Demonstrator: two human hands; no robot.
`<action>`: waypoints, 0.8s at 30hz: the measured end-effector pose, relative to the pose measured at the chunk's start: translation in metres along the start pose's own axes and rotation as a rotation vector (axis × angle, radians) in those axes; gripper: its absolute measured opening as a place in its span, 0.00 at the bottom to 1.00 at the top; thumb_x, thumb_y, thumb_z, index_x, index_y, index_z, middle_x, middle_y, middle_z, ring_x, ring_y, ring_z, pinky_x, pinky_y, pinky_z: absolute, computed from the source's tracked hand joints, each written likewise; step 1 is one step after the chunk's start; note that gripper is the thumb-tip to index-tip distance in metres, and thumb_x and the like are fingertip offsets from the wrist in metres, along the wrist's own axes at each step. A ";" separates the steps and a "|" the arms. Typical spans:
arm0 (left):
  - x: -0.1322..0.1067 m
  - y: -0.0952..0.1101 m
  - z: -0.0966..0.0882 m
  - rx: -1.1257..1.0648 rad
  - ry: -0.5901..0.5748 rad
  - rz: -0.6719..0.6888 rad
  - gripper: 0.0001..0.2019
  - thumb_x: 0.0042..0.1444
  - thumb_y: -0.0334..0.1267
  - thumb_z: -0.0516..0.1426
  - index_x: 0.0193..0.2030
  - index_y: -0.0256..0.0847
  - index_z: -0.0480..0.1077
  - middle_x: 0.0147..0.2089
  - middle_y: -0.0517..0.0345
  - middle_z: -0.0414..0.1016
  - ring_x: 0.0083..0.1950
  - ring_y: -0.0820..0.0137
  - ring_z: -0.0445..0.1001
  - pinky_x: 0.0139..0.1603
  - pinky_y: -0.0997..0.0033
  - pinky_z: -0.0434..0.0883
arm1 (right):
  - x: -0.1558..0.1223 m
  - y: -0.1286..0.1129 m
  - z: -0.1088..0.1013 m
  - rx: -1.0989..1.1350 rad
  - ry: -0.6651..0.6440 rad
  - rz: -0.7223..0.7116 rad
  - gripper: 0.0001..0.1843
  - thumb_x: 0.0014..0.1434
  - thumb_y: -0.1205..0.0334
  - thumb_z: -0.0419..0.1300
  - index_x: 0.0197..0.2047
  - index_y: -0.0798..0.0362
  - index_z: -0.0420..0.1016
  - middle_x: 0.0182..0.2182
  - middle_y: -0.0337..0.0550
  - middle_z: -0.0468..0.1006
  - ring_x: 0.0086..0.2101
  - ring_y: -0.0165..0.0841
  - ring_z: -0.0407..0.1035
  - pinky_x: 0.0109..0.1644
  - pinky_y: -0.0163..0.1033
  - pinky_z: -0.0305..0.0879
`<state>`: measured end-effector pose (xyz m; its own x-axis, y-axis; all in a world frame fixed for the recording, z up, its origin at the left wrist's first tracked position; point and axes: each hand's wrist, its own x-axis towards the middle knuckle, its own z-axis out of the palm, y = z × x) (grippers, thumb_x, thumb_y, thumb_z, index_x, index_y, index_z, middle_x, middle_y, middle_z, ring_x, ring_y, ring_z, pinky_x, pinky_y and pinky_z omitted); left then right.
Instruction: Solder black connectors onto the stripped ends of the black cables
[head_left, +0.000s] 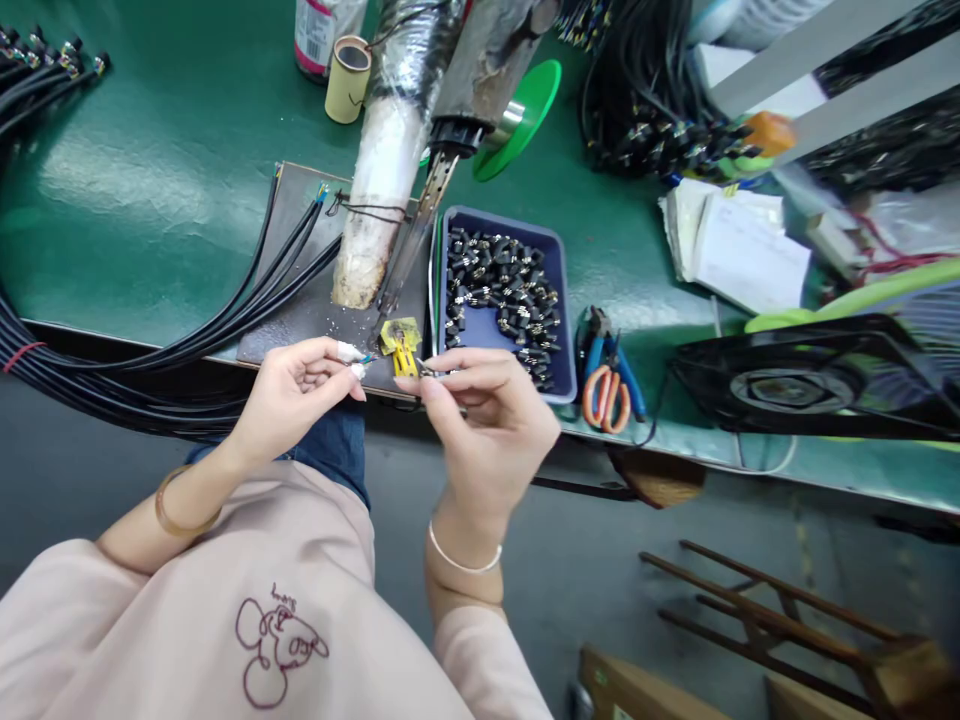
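Note:
My left hand [304, 385], with white wraps on its fingertips, is closed in a pinch on the thin coloured wires [367, 358] of a cable end. My right hand [491, 405] pinches a small dark connector [429, 370] between thumb and fingers, beside a yellow holder [405, 358] at the board's front edge. The wires and the connector are a short way apart, on either side of the holder. Just above it, a soldering iron [420, 225] points down, next to a white wrapped tube [379, 190]. Fingers partly hide the connector.
A blue tray [568, 330] of black connectors stands right of the board [300, 255]. Pliers [609, 375] and a black fan [810, 380] lie farther right. Black cables [150, 355] curve along the left table edge. A green solder spool [536, 115] stands behind.

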<state>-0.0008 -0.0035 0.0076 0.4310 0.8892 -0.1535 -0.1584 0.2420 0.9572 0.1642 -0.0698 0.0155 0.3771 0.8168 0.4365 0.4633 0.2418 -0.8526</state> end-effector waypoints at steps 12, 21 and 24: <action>0.002 -0.005 0.002 0.121 0.027 0.072 0.05 0.54 0.35 0.64 0.35 0.35 0.75 0.29 0.57 0.81 0.30 0.74 0.80 0.35 0.78 0.76 | -0.018 0.006 0.028 -0.182 0.095 -0.256 0.09 0.60 0.72 0.65 0.41 0.48 0.77 0.41 0.40 0.84 0.41 0.33 0.81 0.45 0.40 0.81; 0.001 -0.005 0.000 0.150 -0.009 0.060 0.06 0.55 0.36 0.63 0.36 0.35 0.74 0.28 0.56 0.80 0.30 0.73 0.79 0.36 0.77 0.76 | -0.019 0.011 0.029 -0.059 0.125 -0.102 0.05 0.62 0.69 0.63 0.40 0.49 0.75 0.44 0.42 0.82 0.43 0.36 0.81 0.44 0.45 0.81; 0.002 -0.005 0.000 0.136 -0.017 0.060 0.07 0.55 0.37 0.63 0.36 0.35 0.74 0.28 0.57 0.79 0.30 0.74 0.78 0.36 0.77 0.75 | -0.019 0.011 0.030 -0.072 0.069 -0.145 0.06 0.62 0.70 0.63 0.40 0.49 0.76 0.43 0.42 0.83 0.44 0.35 0.80 0.46 0.44 0.81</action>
<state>0.0004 -0.0030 0.0021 0.4393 0.8936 -0.0923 -0.0625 0.1329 0.9892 0.1383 -0.0673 -0.0104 0.3550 0.7376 0.5744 0.5719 0.3147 -0.7575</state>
